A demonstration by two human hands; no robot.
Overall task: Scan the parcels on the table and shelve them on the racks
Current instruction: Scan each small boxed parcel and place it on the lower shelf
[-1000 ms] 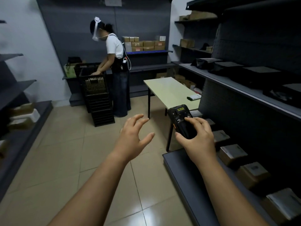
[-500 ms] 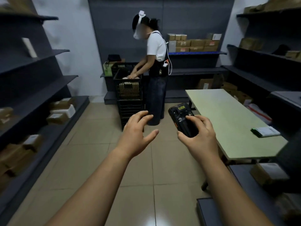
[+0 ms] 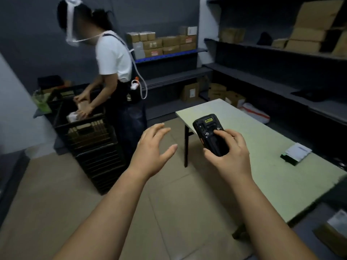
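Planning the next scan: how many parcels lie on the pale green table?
1: a small flat white-labelled parcel near the right edge of the pale green table. The right hand and black handheld scanner cover some tabletop, so another might be hidden.

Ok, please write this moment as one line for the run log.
right hand: holds scanner | left hand: open, empty | table: one parcel

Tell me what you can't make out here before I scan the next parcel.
- Head view: screen of the scanner, turned away from the camera; the right hand covers its lower body.
- Head view: label of the parcel on the table, too small and blurred.
- Head view: package on the lower-right rack, cut off by the frame edge.
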